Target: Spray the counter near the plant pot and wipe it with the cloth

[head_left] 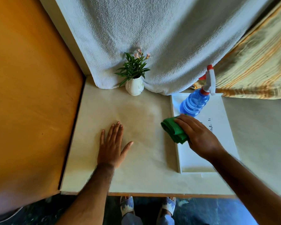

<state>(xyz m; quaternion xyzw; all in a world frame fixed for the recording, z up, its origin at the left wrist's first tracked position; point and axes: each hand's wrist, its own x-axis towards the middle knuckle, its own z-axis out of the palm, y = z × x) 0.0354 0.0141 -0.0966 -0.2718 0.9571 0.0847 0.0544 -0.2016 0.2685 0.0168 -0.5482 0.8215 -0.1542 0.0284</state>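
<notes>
A white plant pot point(134, 86) with green leaves and pale pink flowers stands at the back of the cream counter point(136, 168). In front of the pot the counter shows a darker, damp-looking patch. My right hand point(199, 137) presses on a folded green cloth point(173, 131) that straddles the left rim of a white tray point(221, 127). A blue spray bottle point(195, 103) with a white and red trigger head stands in the tray just behind the cloth. My left hand point(112, 146) lies flat on the counter, fingers spread, holding nothing.
A white towel point(152, 38) hangs behind the pot and a striped yellow fabric point(258, 62) hangs at the right. An orange wooden panel point(31, 95) walls the left side. The counter's front edge runs below my arms, with my feet beneath it.
</notes>
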